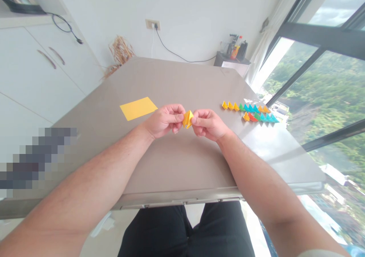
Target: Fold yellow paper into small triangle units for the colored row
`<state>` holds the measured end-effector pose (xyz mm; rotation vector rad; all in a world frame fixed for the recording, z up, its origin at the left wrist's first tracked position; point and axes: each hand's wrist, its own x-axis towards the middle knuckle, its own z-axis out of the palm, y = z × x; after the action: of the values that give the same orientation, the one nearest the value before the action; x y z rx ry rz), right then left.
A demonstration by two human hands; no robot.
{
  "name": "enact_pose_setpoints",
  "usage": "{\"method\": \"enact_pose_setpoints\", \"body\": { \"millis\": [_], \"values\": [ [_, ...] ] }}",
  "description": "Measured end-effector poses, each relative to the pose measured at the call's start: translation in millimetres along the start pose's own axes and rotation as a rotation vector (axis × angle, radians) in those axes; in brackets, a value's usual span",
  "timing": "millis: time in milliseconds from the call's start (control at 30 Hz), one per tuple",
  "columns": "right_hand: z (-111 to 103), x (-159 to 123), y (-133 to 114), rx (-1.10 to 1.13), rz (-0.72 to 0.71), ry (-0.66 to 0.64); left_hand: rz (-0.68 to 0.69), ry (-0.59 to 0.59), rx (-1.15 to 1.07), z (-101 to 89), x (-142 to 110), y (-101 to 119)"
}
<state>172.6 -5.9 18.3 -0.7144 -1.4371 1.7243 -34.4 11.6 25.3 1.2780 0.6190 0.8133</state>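
A small folded piece of yellow paper [188, 119] is pinched between both hands above the middle of the grey table [176, 162]. My left hand [164, 120] grips its left side with thumb and fingers closed. My right hand [207, 124] grips its right side the same way. A flat yellow paper sheet [138, 108] lies on the table just left of my left hand. To the right of my right hand lie rows of several small folded paper triangles [252, 112] in yellow, green, blue and red.
The table's right edge runs along a large window [327, 97]. White cabinets [37, 70] stand to the left. A wall socket with a cable [152, 24] and a small stand with bottles [235, 53] are beyond the table's far edge. A blurred patch covers the near left.
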Motion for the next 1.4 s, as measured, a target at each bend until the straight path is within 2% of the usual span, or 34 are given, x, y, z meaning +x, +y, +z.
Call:
{"method": "enact_pose_setpoints", "body": {
  "millis": [200, 367, 600, 867, 1033, 1267, 1400],
  "values": [
    [2, 3, 4, -0.150, -0.119, 0.197, 0.094, 0.053, 0.106, 1.3, 1, -4],
    [8, 5, 6, -0.344, -0.228, 0.380, 0.218, 0.233, 0.215, 9.5, 3, -8],
    [13, 10, 10, -0.354, -0.284, 0.498, 0.314, 0.428, 0.229, 21.0, 5, -11],
    [16, 13, 15, -0.309, -0.312, 0.534, 0.367, 0.523, 0.267, 23.2, 5, -16],
    [18, 14, 14, -0.278, -0.320, 0.546, 0.345, 0.585, 0.283, 24.6, 5, -17],
    [18, 15, 17, -0.326, -0.330, 0.545, 0.312, 0.579, 0.263, 28.9, 5, -16],
    [17, 15, 18, -0.298, -0.328, 0.531, 0.309, 0.581, 0.174, 29.2, 7, -16]
  ]
}}
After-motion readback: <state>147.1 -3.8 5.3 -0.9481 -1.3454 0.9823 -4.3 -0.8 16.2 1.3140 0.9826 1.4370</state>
